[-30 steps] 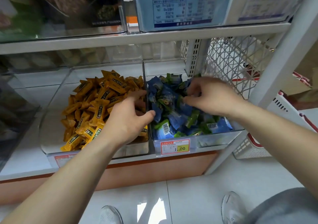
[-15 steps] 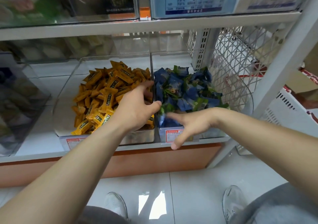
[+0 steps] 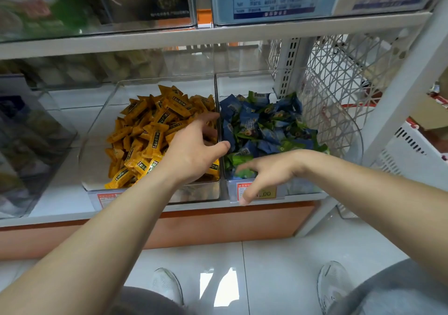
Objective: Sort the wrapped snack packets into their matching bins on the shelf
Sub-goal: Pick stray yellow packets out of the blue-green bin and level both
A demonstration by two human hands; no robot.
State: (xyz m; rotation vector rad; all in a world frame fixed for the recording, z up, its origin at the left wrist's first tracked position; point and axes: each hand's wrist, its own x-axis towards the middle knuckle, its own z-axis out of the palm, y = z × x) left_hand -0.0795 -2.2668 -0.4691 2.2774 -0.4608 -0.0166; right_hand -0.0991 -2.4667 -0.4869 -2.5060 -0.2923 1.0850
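A clear bin point(image 3: 157, 81) on the lower shelf holds a heap of yellow snack packets point(image 3: 148, 137). Right beside it, a second clear bin point(image 3: 300, 187) is full of blue and green packets point(image 3: 261, 125). My left hand point(image 3: 194, 152) lies over the right side of the yellow heap, fingers spread among the packets and thumb against the divider between the bins. My right hand point(image 3: 266, 173) hovers at the front of the blue-and-green bin, fingers spread, thumb pointing down across the price tag point(image 3: 266, 193). Neither hand visibly holds a packet.
A white lattice panel point(image 3: 339, 84) and a white post point(image 3: 400, 96) close off the shelf's right end. Another clear bin point(image 3: 31, 145) sits at the left. The shelf board point(image 3: 218, 33) above carries more boxes. My shoes point(image 3: 333, 288) stand on the white tiled floor.
My right hand has pulled back from deep in the blue-and-green heap to the bin's front edge and opened out. My left hand stays on the yellow packets.
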